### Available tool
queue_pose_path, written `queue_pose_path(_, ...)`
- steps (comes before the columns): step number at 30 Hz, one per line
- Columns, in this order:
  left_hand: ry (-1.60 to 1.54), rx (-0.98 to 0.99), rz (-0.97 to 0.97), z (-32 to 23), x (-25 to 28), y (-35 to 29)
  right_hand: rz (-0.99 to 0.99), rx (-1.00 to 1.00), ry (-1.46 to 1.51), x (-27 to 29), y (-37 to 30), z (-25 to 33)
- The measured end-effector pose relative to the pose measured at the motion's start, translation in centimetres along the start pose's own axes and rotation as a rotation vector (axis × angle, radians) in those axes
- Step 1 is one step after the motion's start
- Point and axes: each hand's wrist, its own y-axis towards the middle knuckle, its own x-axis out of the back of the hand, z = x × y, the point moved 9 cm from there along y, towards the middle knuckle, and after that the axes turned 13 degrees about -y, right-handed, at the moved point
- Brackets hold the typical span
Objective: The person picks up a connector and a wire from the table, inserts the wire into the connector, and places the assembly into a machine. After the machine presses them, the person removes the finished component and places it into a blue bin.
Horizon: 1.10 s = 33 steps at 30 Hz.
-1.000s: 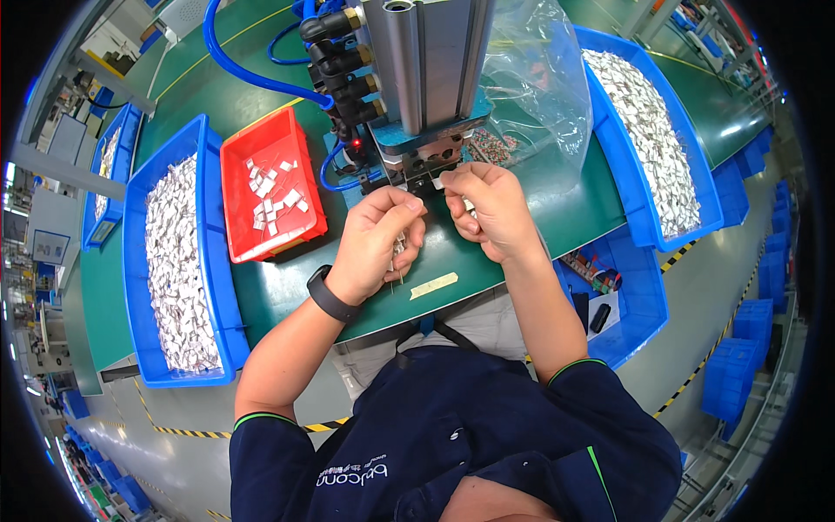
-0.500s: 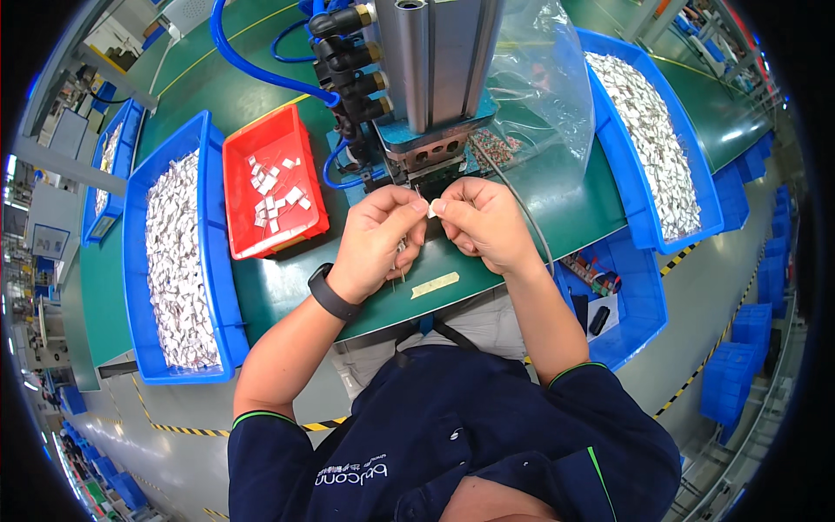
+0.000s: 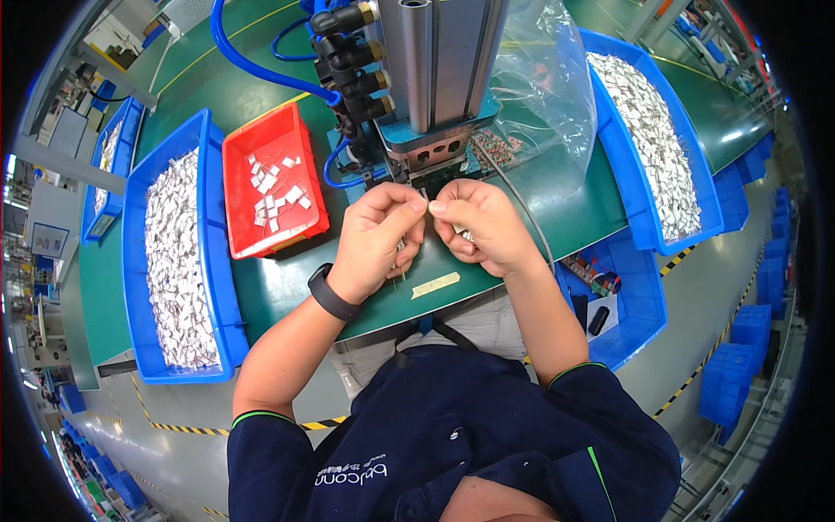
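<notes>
Close in front of the pneumatic press (image 3: 439,74), both hands are raised over the green bench with their fingertips nearly touching. My left hand (image 3: 370,235) is closed, thumb pinched against the index finger. Small white wire-leaded parts (image 3: 401,246) show between its curled fingers, thin leads poking out below. My right hand (image 3: 489,222) is closed too, thumb against index finger, with a small white part (image 3: 466,234) showing among its bent fingers. Whatever sits right between the two pinches is mostly covered by the fingertips.
A red tray (image 3: 290,230) with some white parts stands left of the press. Blue bins full of white parts flank the bench, one left (image 3: 223,287) and one right (image 3: 644,228). A clear plastic bag (image 3: 557,113) and grey cable (image 3: 532,217) lie right of the press.
The white piece that showed between the two pinches is now mostly out of sight. My right fingers have shifted slightly, and a white part shows in them. My left hand has barely moved.
</notes>
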Motion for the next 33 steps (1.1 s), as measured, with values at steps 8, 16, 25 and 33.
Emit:
queue_pose_path(8,-0.032,0.032,0.001,0.0,0.2,0.2,0.131,-0.14,0.322,-1.1,-0.1,-1.4)
queue_pose_path(16,-0.132,-0.003,-0.004,-0.7,0.3,0.1,0.088,-0.166,0.002,-1.2,-0.8,-1.8)
queue_pose_path(25,-0.17,0.008,0.034,-0.5,0.2,0.2,-0.044,-0.046,-0.026,-1.6,-0.6,-1.3)
queue_pose_path(33,-0.177,0.041,0.102,-0.2,-0.3,0.3,0.004,-0.085,-0.009,-2.1,-0.2,-1.4)
